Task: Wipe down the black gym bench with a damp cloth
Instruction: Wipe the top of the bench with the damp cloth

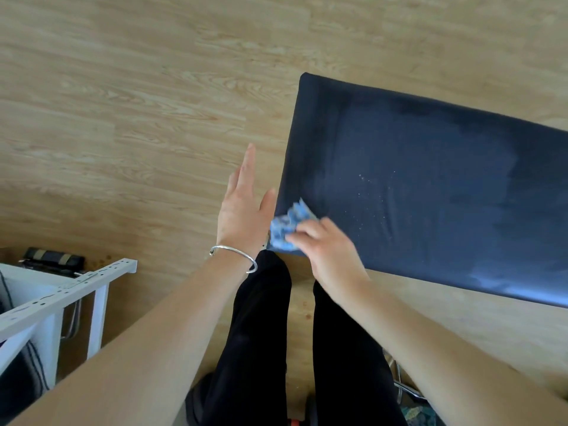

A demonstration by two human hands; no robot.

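The black gym bench [430,186] fills the right half of the view, its padded top showing damp streaks and a scatter of small white specks near the middle. My right hand [327,247] is closed on a crumpled blue cloth [289,226] at the bench's near left corner. Just left of that corner my left hand [242,207] is held flat with its fingers straight and together, holding nothing, level with the bench's left edge. A silver bangle circles the left wrist.
Light wood-look floor [138,103] lies all around the bench. A white metal frame [67,290] stands at the lower left with a dark object behind it. My legs in black trousers [261,333] are below the hands. Chrome tubing shows at the lower right.
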